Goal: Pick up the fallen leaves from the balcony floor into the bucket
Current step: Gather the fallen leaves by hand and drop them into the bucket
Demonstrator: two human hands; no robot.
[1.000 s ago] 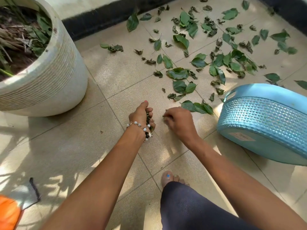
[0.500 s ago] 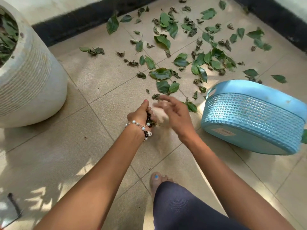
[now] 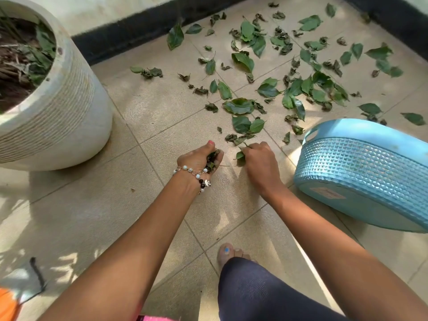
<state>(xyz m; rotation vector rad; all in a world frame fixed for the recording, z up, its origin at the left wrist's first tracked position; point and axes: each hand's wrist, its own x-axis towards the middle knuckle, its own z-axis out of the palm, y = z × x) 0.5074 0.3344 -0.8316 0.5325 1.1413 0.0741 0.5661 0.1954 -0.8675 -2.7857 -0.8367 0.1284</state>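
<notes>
Right hand (image 3: 259,162): knuckles up, low at the floor, fingers curled with the tips pinching a small green leaf (image 3: 240,155) that sticks out on the hand's left side. Whether the leaf is clear of the tile I cannot tell.

Left hand (image 3: 200,159): just left of the right one, a narrow strip of floor between them. Palm turned inward, fingers and thumb cupped round a wad of dark, crumpled leaves (image 3: 212,159); some show between thumb and fingers.

Key relation: the nearest loose leaves, a shrivelled clump (image 3: 238,138), lie just beyond the right hand's fingertips, far and slightly left. It is about as near the left hand, but that hand is full, so my judgement is that the right hand is the picking hand. Past the clump come two flat leaves side by side (image 3: 247,124), then a large glossy one (image 3: 238,106), its long axis running left-right.

Bucket (image 3: 361,172): light blue, woven-pattern wall, on the floor right of the right hand, near but not touching. Its inside is not visible.

Remaining scatter (image 3: 312,89): many green and dried leaves across the far floor up to the dark skirting. Judgement: task early to middling, most leaves not yet gathered.

White ribbed planter (image 3: 64,117) stands far left, well apart.
</notes>
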